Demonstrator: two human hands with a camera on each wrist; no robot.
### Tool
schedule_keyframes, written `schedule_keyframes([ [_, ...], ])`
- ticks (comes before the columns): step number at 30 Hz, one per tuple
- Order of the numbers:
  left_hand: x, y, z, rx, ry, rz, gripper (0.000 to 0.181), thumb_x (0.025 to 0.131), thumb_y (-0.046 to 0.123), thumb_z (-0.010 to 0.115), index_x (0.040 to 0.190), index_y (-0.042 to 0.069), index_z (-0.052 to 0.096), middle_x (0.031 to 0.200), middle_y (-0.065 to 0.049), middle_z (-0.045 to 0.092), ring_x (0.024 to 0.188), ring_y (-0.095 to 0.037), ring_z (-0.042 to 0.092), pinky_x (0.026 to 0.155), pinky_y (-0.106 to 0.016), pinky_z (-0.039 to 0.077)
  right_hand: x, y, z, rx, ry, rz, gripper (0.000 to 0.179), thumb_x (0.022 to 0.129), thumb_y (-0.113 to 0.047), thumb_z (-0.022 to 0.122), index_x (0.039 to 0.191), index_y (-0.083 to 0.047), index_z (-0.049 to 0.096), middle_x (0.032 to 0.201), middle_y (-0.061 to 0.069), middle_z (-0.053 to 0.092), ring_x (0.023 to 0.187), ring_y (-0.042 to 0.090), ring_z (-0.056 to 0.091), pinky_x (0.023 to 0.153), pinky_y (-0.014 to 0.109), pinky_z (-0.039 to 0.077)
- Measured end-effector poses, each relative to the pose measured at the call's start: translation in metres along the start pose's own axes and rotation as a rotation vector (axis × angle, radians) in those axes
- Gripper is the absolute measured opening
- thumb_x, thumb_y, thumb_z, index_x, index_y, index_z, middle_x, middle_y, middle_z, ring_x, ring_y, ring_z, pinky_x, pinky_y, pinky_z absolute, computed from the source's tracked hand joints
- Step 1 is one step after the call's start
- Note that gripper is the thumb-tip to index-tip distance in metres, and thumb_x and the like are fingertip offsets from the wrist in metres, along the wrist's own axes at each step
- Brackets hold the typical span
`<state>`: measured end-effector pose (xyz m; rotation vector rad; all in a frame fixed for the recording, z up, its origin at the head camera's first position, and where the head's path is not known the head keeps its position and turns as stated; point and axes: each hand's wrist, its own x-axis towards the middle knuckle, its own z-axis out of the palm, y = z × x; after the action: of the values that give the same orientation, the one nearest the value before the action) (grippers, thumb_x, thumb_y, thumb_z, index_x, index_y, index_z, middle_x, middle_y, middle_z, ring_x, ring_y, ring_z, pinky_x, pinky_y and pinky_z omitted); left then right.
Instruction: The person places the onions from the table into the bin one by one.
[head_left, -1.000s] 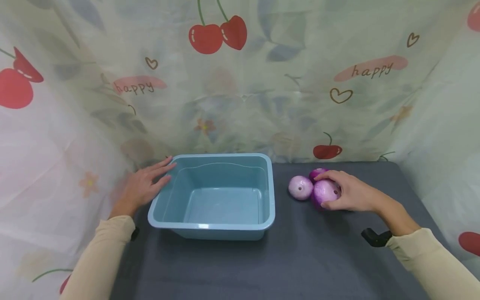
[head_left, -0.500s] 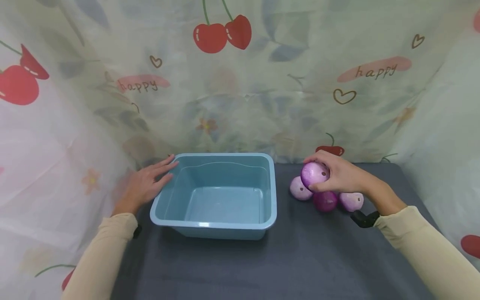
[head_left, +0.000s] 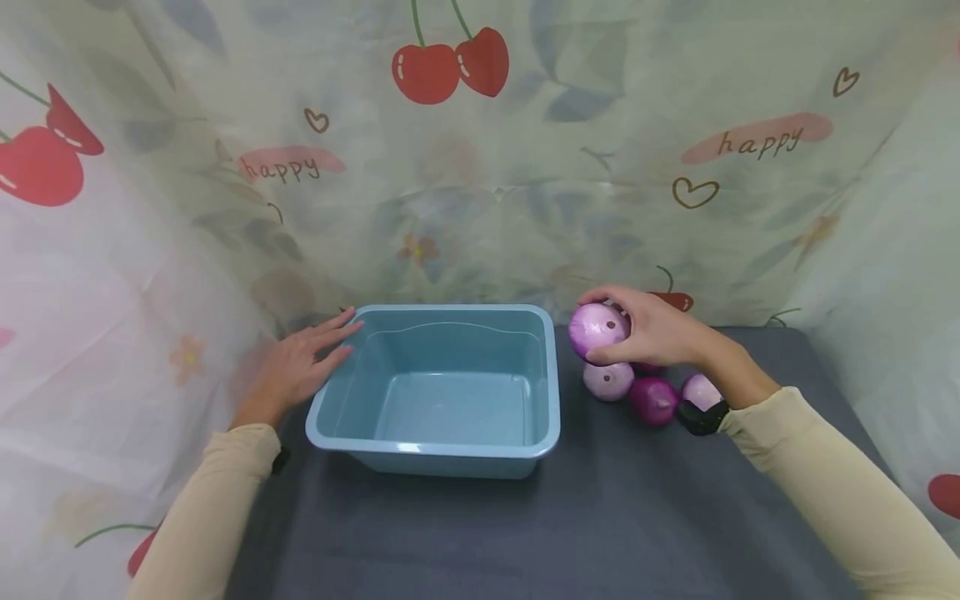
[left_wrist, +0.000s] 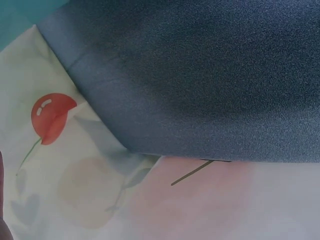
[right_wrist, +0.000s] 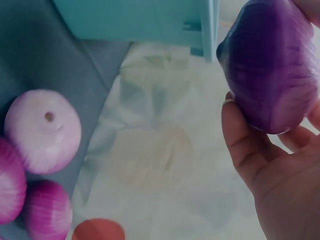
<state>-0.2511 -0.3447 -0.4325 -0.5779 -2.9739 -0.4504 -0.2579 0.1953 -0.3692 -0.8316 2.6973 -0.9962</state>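
Note:
My right hand [head_left: 652, 329] grips a red onion [head_left: 595, 327] between thumb and fingers, lifted beside the blue plastic basin [head_left: 432, 450]. In the right wrist view, the fingers wrap the dark purple side of that onion [right_wrist: 272, 67]. Below it on the table sit a pale onion [head_left: 608, 382], a deep purple onion [head_left: 654, 402], another purple one partly hidden behind the hand, and a pale one [head_left: 701, 390] partly covered by the wrist strap. My left hand [head_left: 300, 362] rests with extended fingers on the basin's left rim; only a sliver of it shows in the left wrist view.
A dark grey cloth [head_left: 420, 533] covers the table. Patterned curtains [head_left: 495, 225] hang close behind the basin and along both sides. The basin's inside shows a bare floor [head_left: 453, 408].
My right hand has lifted the onion off the group and carried it left and up, towards the basin. The onions beneath have come into sight. My left hand stays on the rim.

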Motion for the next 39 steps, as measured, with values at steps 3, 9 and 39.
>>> schedule_keyframes([
  [3,-0.001,0.0,0.0,-0.008,0.007,-0.005,0.05,0.106,0.042,0.052,0.155,0.034,0.044,0.168,0.005,0.033,0.149,-0.041,0.039,0.116,-0.066,0.033,0.011,-0.007,0.003,0.015,0.008,-0.025,0.067,0.082,-0.038,0.084,0.14,-0.022,0.054,0.135,0.003,0.056,0.11,0.021,0.061,0.088,0.041,0.055],
  [9,-0.003,0.0,-0.001,-0.012,0.008,-0.051,0.052,0.105,0.046,0.049,0.156,0.036,0.042,0.168,0.004,0.033,0.149,-0.042,0.039,0.116,-0.069,0.031,0.043,-0.025,0.011,0.026,-0.005,-0.06,0.065,0.084,-0.04,0.081,0.141,-0.022,0.056,0.139,0.003,0.055,0.119,0.023,0.056,0.094,0.046,0.056],
  [39,0.0,-0.001,0.003,-0.045,-0.016,-0.11,0.053,0.105,0.054,0.043,0.156,0.045,0.036,0.169,0.011,0.029,0.153,-0.034,0.036,0.118,-0.067,0.032,0.162,-0.107,0.11,0.149,-0.169,-0.187,0.067,0.079,-0.047,0.082,0.137,-0.02,0.063,0.128,0.001,0.06,0.111,0.017,0.06,0.089,0.033,0.057],
])
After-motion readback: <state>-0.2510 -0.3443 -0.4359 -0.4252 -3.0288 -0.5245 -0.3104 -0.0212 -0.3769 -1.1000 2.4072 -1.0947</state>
